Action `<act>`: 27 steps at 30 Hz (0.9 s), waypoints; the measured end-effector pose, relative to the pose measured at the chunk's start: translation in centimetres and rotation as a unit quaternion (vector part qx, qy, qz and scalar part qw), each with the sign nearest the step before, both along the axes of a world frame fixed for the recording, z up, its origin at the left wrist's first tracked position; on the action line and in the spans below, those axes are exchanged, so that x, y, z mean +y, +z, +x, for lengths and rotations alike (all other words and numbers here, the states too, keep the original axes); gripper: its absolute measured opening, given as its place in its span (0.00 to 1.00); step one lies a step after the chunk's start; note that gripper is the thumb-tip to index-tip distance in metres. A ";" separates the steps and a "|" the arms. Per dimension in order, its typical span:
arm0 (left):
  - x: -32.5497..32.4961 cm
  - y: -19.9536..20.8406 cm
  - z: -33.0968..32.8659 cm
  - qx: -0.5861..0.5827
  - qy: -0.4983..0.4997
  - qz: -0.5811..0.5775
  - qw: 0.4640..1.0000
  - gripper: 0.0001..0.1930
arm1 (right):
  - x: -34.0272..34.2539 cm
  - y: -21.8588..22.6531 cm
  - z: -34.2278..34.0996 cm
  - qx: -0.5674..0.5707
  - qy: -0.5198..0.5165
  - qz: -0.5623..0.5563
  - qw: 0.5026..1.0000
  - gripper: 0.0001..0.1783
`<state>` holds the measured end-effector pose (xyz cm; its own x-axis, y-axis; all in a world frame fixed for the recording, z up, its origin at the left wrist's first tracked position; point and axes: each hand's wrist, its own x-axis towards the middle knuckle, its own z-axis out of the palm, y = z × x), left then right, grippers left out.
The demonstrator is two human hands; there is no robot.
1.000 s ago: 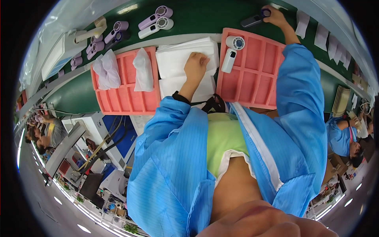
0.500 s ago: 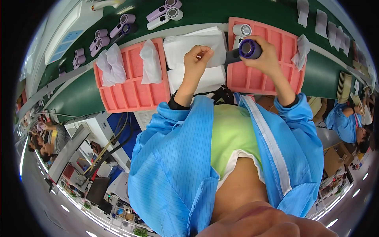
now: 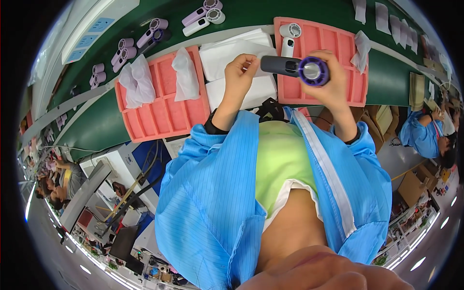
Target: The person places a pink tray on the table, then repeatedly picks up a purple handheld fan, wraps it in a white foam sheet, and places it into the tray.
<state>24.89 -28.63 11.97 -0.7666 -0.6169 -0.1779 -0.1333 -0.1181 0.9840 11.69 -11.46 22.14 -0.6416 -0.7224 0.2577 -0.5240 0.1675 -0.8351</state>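
Observation:
My right hand (image 3: pixel 334 79) is closed round the head of a handheld fan (image 3: pixel 279 65) with a dark grey handle and a purple ring. The fan lies sideways in the air over the right pink tray (image 3: pixel 290 92), its handle end pointing at my left hand (image 3: pixel 239 76). The left thumb and fingers are pinched together at the edge of a thin white bag (image 3: pixel 258 50), on top of the white stack; the fingertips partly hide the grip. A white handheld fan (image 3: pixel 288 44) lies in the far left part of the right tray.
The left pink tray (image 3: pixel 162 113) holds white-wrapped items (image 3: pixel 186 75). Several purple and white fans (image 3: pixel 195 27) lie along the green bench (image 3: pixel 251 14). A white wrapped piece (image 3: pixel 361 52) rests on the right tray's edge. Co-workers (image 3: pixel 420 135) sit at both sides.
The dark fan has turned, so its handle now shows in full and its head has moved right and nearer me. My left hand stays pinched near the white stack.

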 end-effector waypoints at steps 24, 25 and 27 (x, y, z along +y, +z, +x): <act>3.7 4.4 1.7 0.087 -0.092 -0.389 0.913 0.21 | -5.5 -6.9 2.0 0.146 0.006 0.053 0.988 0.39; 3.6 5.0 1.4 0.088 -0.094 -0.388 0.912 0.21 | -5.6 -6.9 2.0 0.096 -0.026 0.064 0.993 0.39; 3.5 6.3 0.4 0.042 -0.030 -0.334 0.941 0.20 | -5.6 -7.0 2.1 -0.004 -0.088 0.086 0.992 0.41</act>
<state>25.29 -25.12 18.28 -0.7977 -0.5246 0.2974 -0.0386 0.5367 0.8429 13.76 -17.08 15.10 -0.7640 -0.6313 0.1336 -0.4665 0.3974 -0.7902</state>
